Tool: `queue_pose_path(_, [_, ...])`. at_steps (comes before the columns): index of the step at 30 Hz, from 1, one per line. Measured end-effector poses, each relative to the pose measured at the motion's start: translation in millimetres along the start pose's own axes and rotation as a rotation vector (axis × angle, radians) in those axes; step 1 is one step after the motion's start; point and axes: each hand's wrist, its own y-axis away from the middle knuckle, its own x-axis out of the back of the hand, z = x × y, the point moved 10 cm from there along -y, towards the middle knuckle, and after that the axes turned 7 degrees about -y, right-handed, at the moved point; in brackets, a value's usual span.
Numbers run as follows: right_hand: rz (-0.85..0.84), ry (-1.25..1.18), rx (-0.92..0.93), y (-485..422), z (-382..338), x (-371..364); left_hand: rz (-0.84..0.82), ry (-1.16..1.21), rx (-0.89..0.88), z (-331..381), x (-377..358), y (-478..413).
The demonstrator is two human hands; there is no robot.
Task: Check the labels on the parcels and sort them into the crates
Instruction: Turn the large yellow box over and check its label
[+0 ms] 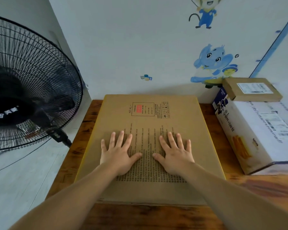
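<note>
Wooden table [264, 188] under everything. Flat brown carton [150, 113] is the biggest item on it and sits directly under both my hands, long axis running straight away from me and far edge near the wall. Black pedestal fan [32, 83] stands off the table, well to the left of my left hand. White printed box [264, 130] lies on the table to the right of my right hand, apart from the flat carton, long axis running near-to-far and angled slightly. It has a shipping label [276, 125] on top, text too blurred to read. Small brown parcel [251, 90] is stacked on the far end of the white box, right of and beyond my right hand, with its own white label [254, 88] facing up, also unreadable. Left hand [118, 155] is flat, palm down, fingers spread, resting on the carton and gripping nothing. Right hand [175, 155] is the same, just beside it, thumbs nearly meeting. 0 crates in view, so I can't tell where anything goes. Judgement: sorting not started. The 2 labelled parcels are both on the right, so my right hand is the nearer one for the first pick, probably the small parcel on top. The carton under my palms shows only factory print [142, 109], with no shipping label visible.
</note>
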Motion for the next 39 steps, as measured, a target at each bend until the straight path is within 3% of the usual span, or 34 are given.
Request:
queue_pose_path(14, [0.02, 0.01, 0.052, 62, 5, -17, -0.023, 0.003, -0.025, -22, -16, 57])
queue_pose_path(30, [0.034, -0.021, 0.033, 71, 12, -20, -0.024, -0.021, -0.001, -29, -25, 62])
queue_pose_path(39, [0.043, -0.068, -0.235, 113, 75, -30, -0.025, 0.056, 0.181, -76, -43, 93])
